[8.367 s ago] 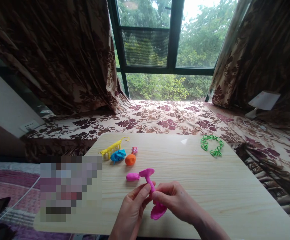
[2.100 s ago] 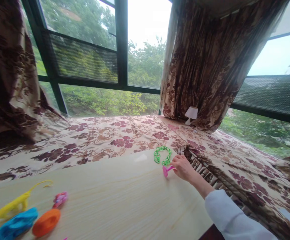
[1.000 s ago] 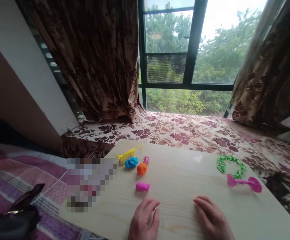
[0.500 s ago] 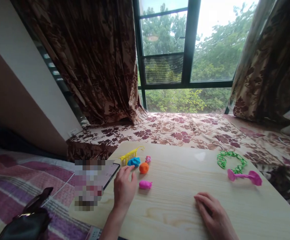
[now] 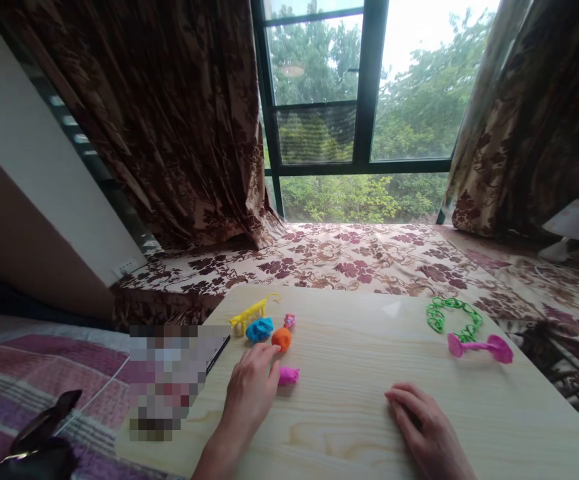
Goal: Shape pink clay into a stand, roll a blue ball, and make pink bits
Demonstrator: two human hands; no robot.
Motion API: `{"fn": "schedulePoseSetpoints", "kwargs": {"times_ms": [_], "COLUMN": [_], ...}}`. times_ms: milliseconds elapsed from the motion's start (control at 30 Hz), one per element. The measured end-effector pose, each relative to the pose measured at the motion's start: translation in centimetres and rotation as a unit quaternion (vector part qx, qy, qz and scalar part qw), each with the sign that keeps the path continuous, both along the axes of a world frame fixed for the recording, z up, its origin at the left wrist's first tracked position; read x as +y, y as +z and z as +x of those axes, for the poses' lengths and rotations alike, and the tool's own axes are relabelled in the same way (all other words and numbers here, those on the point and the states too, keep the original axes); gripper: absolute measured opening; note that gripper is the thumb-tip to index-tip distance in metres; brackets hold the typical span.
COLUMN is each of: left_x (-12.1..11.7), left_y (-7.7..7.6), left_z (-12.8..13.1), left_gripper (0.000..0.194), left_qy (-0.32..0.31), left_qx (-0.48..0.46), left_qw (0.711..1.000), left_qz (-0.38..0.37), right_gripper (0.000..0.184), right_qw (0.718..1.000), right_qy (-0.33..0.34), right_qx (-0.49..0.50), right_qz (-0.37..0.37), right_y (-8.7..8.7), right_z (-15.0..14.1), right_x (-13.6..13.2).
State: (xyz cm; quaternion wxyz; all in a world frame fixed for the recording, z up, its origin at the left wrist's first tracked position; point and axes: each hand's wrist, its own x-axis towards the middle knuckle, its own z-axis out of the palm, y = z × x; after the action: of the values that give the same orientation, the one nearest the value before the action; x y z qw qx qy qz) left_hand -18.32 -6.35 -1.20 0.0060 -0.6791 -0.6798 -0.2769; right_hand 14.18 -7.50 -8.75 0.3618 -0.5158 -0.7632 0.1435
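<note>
Left hand (image 5: 252, 383) empty, half-open by orange lump (image 5: 282, 338); right hand (image 5: 428, 425) empty, partly open

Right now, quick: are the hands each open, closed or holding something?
Left hand: open, fingertips at the orange, rounded, clay-like ball; contact unclear.
Right hand: loosely curled, nothing visibly held; open or closed unclear.

The left hand (image 5: 252, 383) is at the orange lump (image 5: 282, 338) on the counter (image 5: 349, 407); their contact is not clear. This hand partly hides the pink piece (image 5: 290, 376). The right hand (image 5: 426, 427) is loosely curled. The magenta dumbbell shape (image 5: 480, 346) lies beside the green chain (image 5: 435, 315).
</note>
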Motion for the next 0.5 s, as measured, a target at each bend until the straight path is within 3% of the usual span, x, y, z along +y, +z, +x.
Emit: {"fn": "schedulePoseSetpoints", "kwargs": {"times_ms": [233,500], "left_x": [2.0,3.3], "left_y": [0.0,-0.7], "left_z": [1.6,2.8], "left_gripper": [0.031,0.036], "left_qy": [0.097,0.095], "left_qx": [0.019,-0.064], "left_qw": [0.994,0.993], "left_qz": [0.035,0.031], "right_gripper": [0.020,0.021], "right_qw": [0.999,0.994], "right_qy": [0.006,0.015], "right_qx": [0.017,0.088], "right_qz": [-0.030,-0.066], "right_y": [1.1,1.4], "right_z": [-0.5,-0.4], "right_x": [-0.1,-0.5]}}
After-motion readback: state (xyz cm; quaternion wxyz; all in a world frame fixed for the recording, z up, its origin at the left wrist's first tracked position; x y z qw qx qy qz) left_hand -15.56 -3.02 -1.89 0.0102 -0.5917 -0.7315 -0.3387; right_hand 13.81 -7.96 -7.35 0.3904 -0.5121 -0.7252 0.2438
